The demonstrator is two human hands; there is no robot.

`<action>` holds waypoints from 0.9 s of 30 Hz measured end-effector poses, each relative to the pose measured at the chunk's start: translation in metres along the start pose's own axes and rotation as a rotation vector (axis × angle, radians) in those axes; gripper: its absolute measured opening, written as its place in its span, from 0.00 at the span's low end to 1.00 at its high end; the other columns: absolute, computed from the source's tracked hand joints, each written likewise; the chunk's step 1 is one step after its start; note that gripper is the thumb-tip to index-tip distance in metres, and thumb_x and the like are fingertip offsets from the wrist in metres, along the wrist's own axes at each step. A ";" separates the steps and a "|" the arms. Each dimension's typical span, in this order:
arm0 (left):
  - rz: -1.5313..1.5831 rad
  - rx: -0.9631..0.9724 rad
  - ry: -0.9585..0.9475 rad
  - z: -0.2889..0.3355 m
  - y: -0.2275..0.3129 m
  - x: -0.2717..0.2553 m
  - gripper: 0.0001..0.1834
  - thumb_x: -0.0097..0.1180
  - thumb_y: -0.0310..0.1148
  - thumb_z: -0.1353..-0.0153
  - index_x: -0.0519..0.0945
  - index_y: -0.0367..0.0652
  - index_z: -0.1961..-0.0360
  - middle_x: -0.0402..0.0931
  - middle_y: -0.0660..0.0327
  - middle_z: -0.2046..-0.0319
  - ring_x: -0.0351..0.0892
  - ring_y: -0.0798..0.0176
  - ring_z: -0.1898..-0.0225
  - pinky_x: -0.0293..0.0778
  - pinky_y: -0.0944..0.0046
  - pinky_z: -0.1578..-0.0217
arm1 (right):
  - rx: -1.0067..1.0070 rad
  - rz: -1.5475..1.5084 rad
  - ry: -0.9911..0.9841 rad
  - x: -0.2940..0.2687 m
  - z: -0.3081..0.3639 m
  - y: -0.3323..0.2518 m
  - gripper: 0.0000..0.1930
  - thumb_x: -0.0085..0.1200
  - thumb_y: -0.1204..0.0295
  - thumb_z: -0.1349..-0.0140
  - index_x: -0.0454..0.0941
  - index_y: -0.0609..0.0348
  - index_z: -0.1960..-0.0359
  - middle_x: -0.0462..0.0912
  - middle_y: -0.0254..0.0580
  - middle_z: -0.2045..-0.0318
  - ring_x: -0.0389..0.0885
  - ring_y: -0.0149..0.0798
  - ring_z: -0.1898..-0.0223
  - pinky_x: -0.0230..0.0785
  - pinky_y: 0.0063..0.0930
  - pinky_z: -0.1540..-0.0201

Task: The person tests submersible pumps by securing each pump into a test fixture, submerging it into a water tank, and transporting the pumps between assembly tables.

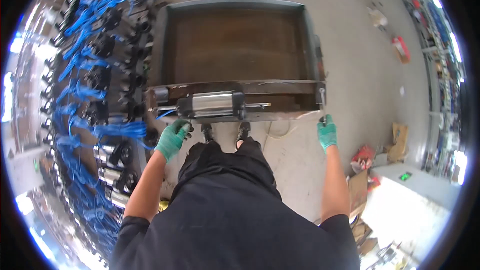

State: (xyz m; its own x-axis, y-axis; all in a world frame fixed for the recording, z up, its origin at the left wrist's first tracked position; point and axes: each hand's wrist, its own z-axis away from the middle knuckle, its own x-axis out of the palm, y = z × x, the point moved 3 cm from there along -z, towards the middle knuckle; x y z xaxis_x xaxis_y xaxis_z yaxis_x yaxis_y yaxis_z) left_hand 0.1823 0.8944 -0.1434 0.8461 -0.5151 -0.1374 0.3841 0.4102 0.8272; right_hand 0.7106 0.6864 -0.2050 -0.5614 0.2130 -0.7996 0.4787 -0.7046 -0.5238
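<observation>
A motor with a bright metal cylinder (212, 104) and black end caps lies across the front ledge of a metal bin. Its shaft points right, and a thin rod and a short blue wire (166, 114) come off its left end. My left hand (172, 139), in a green glove with dark fingertips, is just below that left end, fingers loosely bent and apart, with nothing visible in them. At the bin's front right corner my right hand (327, 133), gloved alike, is closed round the lower end of a slim metal wrench (322, 101), which points away from me.
Behind the ledge is the deep brown bin (235, 4) with a grey rim. Racks of black-capped motors with bundled blue cables (82, 65) crowd the left. Cardboard (398, 142), a red box (401, 50) and shelving (437, 70) are on the right. A thin hose lies by my shoes.
</observation>
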 end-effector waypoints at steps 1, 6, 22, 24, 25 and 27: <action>-0.156 -0.029 0.018 -0.001 -0.010 -0.002 0.17 0.54 0.39 0.29 0.80 0.36 0.50 0.84 0.55 0.61 0.83 0.62 0.61 0.78 0.61 0.56 | 0.005 0.039 0.017 0.004 -0.021 0.033 0.09 0.52 0.70 0.34 0.73 0.58 0.54 0.82 0.50 0.68 0.76 0.47 0.70 0.72 0.40 0.60; -0.544 -0.062 0.195 0.020 -0.057 -0.024 0.19 0.57 0.42 0.34 0.81 0.38 0.51 0.84 0.46 0.58 0.82 0.40 0.54 0.76 0.52 0.52 | 0.104 -0.052 0.074 0.022 -0.062 0.064 0.15 0.51 0.72 0.33 0.68 0.58 0.46 0.81 0.51 0.62 0.80 0.48 0.63 0.73 0.42 0.54; -0.418 -0.387 0.499 -0.048 -0.117 -0.090 0.38 0.58 0.39 0.34 0.59 0.32 0.29 0.65 0.42 0.32 0.67 0.46 0.31 0.64 0.57 0.33 | -0.710 0.474 -0.295 0.086 0.066 -0.335 0.18 0.53 0.66 0.37 0.77 0.60 0.48 0.76 0.56 0.45 0.84 0.59 0.59 0.77 0.49 0.53; -0.461 -0.353 0.519 -0.042 -0.108 -0.088 0.37 0.59 0.40 0.36 0.62 0.32 0.30 0.67 0.41 0.33 0.67 0.42 0.33 0.65 0.54 0.34 | -0.746 0.469 -0.357 0.092 0.050 -0.339 0.15 0.53 0.67 0.38 0.77 0.60 0.53 0.78 0.55 0.49 0.84 0.59 0.59 0.76 0.49 0.53; -0.511 -0.320 0.541 -0.038 -0.102 -0.087 0.37 0.59 0.41 0.37 0.65 0.33 0.32 0.68 0.40 0.35 0.68 0.37 0.34 0.66 0.51 0.35 | -0.780 0.456 -0.420 0.094 0.044 -0.339 0.12 0.52 0.68 0.39 0.78 0.60 0.57 0.80 0.55 0.52 0.83 0.60 0.59 0.76 0.50 0.53; -0.664 -0.180 0.560 -0.024 -0.077 -0.080 0.37 0.61 0.42 0.39 0.65 0.34 0.32 0.68 0.41 0.35 0.67 0.37 0.34 0.64 0.49 0.34 | -0.795 0.409 -0.410 0.094 0.040 -0.335 0.08 0.51 0.69 0.39 0.78 0.59 0.62 0.81 0.54 0.59 0.82 0.61 0.59 0.74 0.51 0.54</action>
State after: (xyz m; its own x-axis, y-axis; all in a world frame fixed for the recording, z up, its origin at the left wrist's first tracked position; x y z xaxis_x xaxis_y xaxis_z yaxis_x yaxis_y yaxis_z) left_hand 0.0934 0.9220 -0.2094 0.4667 -0.2643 -0.8440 0.8725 0.2940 0.3903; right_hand 0.4700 0.9156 -0.0927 -0.3699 -0.3034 -0.8782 0.9187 0.0212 -0.3943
